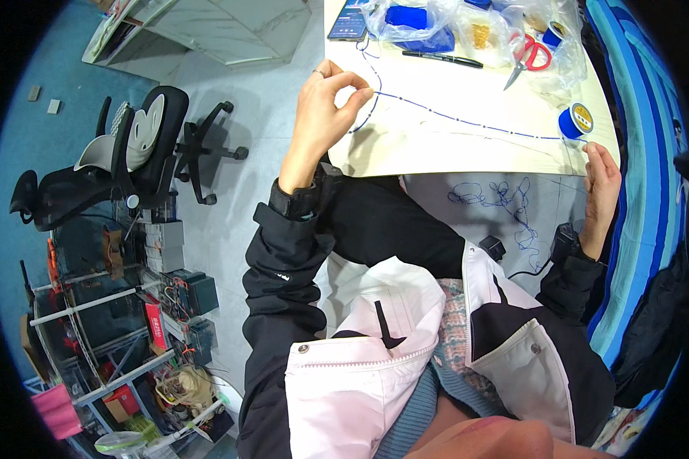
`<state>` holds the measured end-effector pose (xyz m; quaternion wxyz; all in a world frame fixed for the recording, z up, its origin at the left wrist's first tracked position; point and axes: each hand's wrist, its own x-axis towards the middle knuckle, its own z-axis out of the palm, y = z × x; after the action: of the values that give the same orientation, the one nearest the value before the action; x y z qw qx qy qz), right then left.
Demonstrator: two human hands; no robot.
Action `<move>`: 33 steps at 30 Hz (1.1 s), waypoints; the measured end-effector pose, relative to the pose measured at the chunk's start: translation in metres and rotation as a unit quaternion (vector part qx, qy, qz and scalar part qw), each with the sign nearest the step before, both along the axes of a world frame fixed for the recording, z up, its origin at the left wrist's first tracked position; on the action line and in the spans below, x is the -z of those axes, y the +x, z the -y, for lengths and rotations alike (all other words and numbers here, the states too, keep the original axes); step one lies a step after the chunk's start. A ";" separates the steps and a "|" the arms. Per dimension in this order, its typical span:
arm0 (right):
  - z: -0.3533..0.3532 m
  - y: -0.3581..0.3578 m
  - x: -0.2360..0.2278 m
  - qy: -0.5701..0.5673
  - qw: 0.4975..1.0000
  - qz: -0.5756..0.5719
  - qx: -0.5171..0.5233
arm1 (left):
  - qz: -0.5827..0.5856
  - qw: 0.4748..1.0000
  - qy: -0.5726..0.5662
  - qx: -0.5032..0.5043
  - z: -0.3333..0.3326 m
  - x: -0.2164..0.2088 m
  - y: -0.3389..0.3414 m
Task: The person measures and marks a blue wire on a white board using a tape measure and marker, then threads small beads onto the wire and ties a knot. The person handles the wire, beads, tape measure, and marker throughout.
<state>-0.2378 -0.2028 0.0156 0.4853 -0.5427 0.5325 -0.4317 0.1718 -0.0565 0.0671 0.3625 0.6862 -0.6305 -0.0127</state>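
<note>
A thin blue cord (482,126) dotted with small pale beads or knots is stretched over the pale table (413,149). My left hand (331,107) pinches it between thumb and fingertips at the table's left side. From there a loose length loops up toward the phone and another hangs toward the table edge. Near the right edge, the fingertips of my right hand (603,180) are closed on the cord's other end. Just beyond that hand stands a spool of blue cord (573,122) with a gold label.
At the back lie a phone (349,23), plastic bags (436,38), a black pen (442,59) and red-handled scissors (527,60). Tangled blue cord (505,200) lies on the floor below the table. An office chair (122,153) and a cluttered rack (122,336) are at left, blue striped fabric (651,153) at right.
</note>
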 end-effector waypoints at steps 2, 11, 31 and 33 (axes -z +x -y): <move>0.002 -0.001 0.001 0.007 1.000 0.017 -0.024 | -0.051 0.999 0.006 0.010 0.001 0.005 0.003; 0.002 0.001 0.007 0.022 0.995 0.048 -0.089 | -0.162 0.985 0.036 -0.046 0.001 0.015 0.007; -0.021 0.040 0.003 0.039 0.991 0.106 -0.076 | -0.041 0.994 0.028 -0.102 -0.006 0.006 0.020; -0.021 0.043 0.003 0.048 0.989 0.115 -0.081 | 0.000 0.996 0.015 -0.090 -0.002 0.003 0.022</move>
<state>-0.1949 -0.1823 0.0128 0.6023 -0.5070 0.4478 -0.4239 0.1943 -0.0542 0.0643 0.3517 0.7455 -0.5660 0.0108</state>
